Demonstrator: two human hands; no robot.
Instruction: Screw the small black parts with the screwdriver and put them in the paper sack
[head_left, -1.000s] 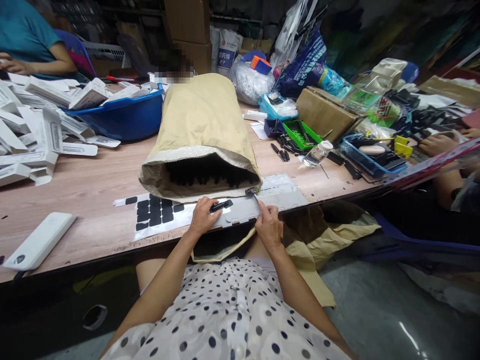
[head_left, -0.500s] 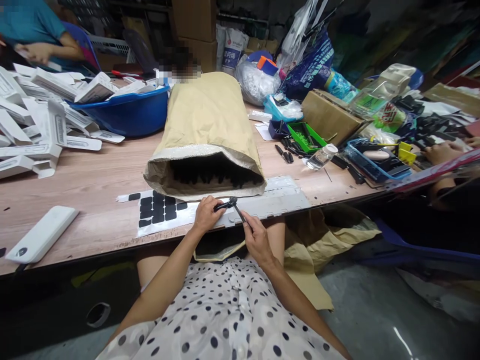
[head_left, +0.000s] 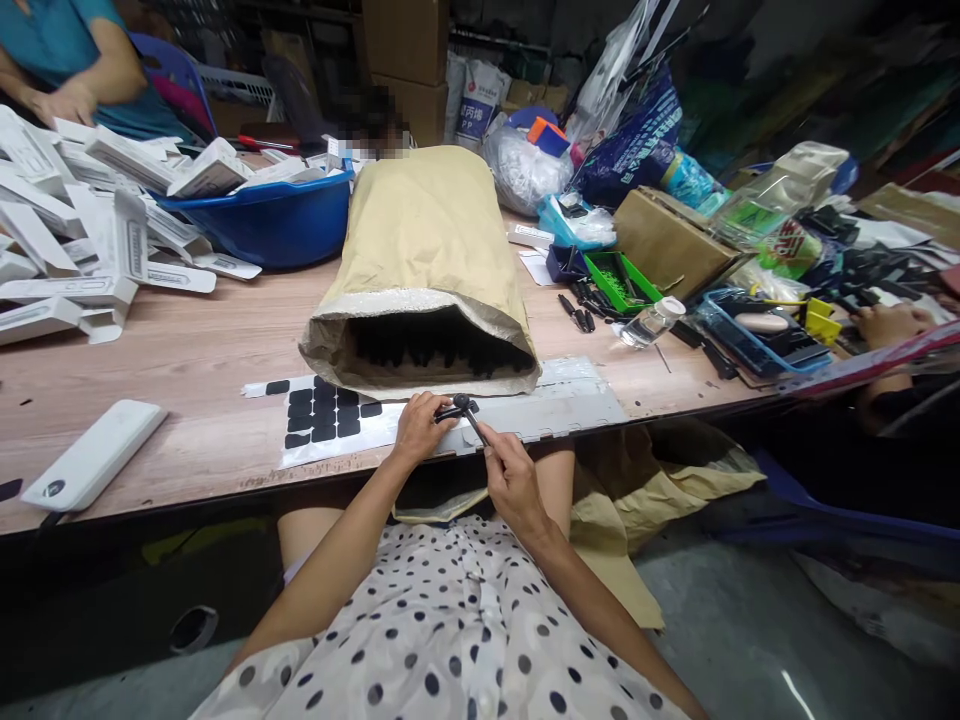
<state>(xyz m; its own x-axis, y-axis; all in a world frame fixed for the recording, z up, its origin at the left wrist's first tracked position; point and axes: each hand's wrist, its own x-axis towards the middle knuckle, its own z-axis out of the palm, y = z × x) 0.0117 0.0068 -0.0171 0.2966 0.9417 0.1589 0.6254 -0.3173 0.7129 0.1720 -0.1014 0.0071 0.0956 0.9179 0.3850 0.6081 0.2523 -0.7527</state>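
Observation:
My left hand [head_left: 417,428] rests at the table's front edge, fingers closed on a small black part [head_left: 448,410]. My right hand [head_left: 508,478] pinches a thin metal tool [head_left: 475,428], and the tool's tip carries a black pad [head_left: 461,402] that meets the part. Under both hands lies a white backing sheet [head_left: 375,425] with several black adhesive pads [head_left: 322,412] on its left half. Just behind the hands lies an open tan paper sack [head_left: 424,270], its dark mouth facing me.
A white flat device [head_left: 94,466] lies front left. Folded white cartons [head_left: 82,230] and a blue basin [head_left: 266,225] stand at the back left, near another person's arm [head_left: 75,80]. A green tray [head_left: 619,280], clear bottle [head_left: 651,322] and blue tray [head_left: 757,335] crowd the right. Another hand [head_left: 889,322] rests far right.
My right hand has moved left from the sheet's right part, bringing the tool with a black pad onto the part in my left hand. The left hand has stayed put.

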